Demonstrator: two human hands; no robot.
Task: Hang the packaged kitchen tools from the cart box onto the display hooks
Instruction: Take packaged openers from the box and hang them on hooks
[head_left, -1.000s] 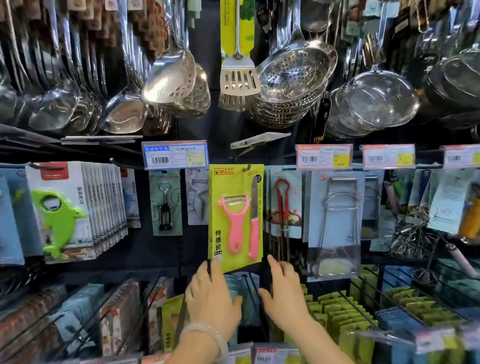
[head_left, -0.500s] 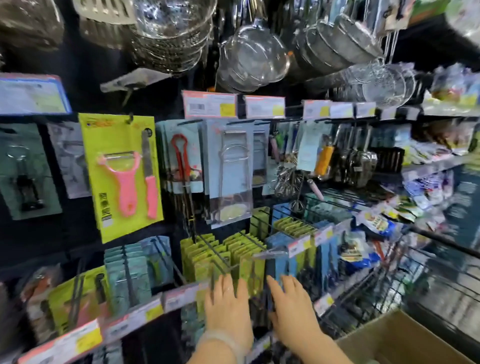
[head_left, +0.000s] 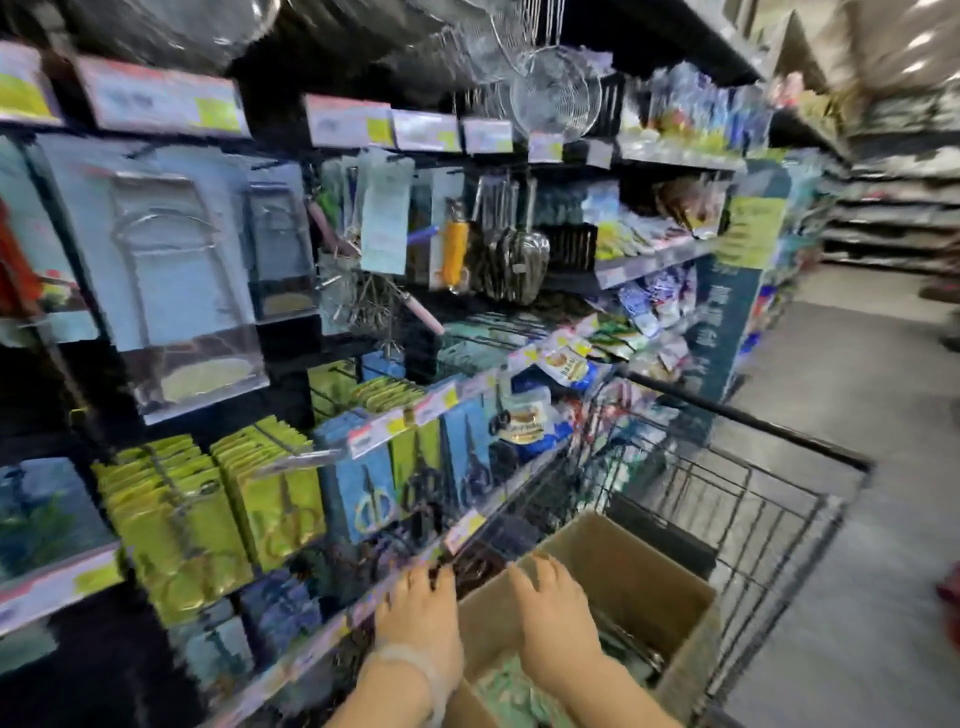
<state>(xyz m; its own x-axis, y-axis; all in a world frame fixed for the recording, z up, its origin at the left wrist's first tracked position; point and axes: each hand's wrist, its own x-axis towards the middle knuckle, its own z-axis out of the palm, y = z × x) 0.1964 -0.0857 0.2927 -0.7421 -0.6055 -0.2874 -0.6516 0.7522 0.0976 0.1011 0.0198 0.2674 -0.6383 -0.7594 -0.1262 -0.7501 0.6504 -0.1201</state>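
Both hands hover empty over the cardboard box (head_left: 613, 577) in the wire cart (head_left: 753, 499): left hand (head_left: 421, 618) at its near-left corner, right hand (head_left: 558, 623) inside the rim, fingers loosely spread. One box, two hands; the greenish packaged tools (head_left: 511, 691) inside are too blurred to count. Best lift one pack by its hang hole.

light: bright overhead, dark shelf recesses | blur: heavy motion smear — blocky artefacts | edges: wide-angle bowing

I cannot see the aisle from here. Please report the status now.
Both hands, left and right, open and empty over the cardboard box. Green packages inside. Nothing in the way.
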